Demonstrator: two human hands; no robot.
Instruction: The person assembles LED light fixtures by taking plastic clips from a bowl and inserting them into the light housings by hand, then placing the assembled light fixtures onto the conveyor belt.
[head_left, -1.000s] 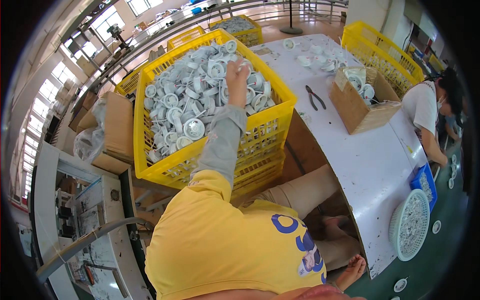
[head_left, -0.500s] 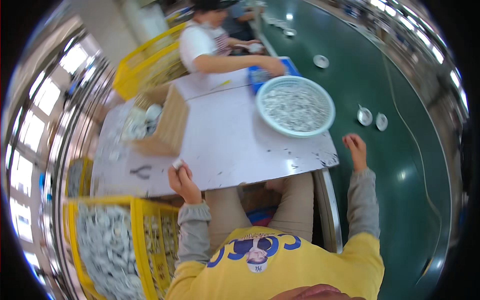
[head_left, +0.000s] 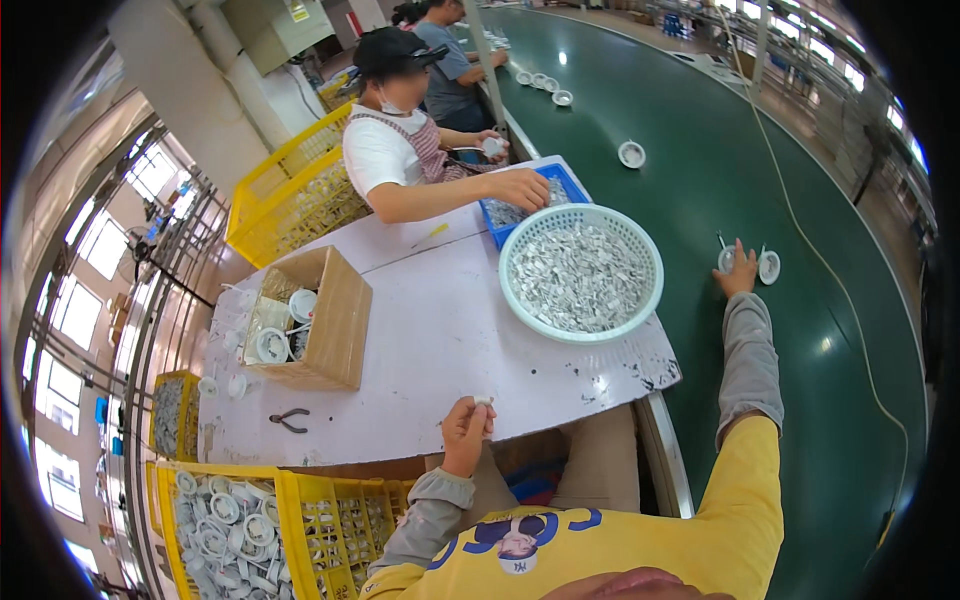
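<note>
My left hand [head_left: 465, 438] is closed in a pinch over the table's front edge, holding a small white piece [head_left: 483, 401] at its fingertips. Stretched out over the green conveyor belt, my right hand [head_left: 740, 272] has its fingers spread over a round white lamp housing [head_left: 726, 258]. It touches or nearly touches that housing; the fingers cover part of it. Just right of the hand lies a second round white housing [head_left: 768, 267]. A pale blue basket [head_left: 510, 300] full of small white pieces [head_left: 580, 275] stands on the table between my hands and a co-worker.
A cardboard box [head_left: 335, 325] with round white parts and a pair of pliers [head_left: 289, 420] are on the table's left. Beside me is a yellow crate [head_left: 290, 530] of white parts. A co-worker's hand [head_left: 522, 190] is over a blue tray [head_left: 574, 181]. More housings lie farther along the conveyor [head_left: 670, 230].
My right hand has moved forward and right onto a housing on the belt. My left hand has shifted right with the small white piece. The view has tilted up somewhat.
</note>
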